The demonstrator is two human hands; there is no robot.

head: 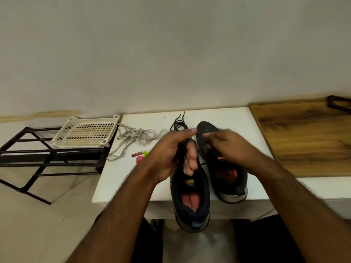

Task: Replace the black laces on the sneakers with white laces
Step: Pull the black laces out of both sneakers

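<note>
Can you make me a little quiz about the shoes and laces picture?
1. True or false: the white laces are already threaded in a sneaker.
2. Which hand grips the nearer sneaker? A) left hand B) right hand
3. Fill in: the loose black lace lies on the white ____.

Key: 1 false, they lie loose on the table. 2 A. 3 table.
</note>
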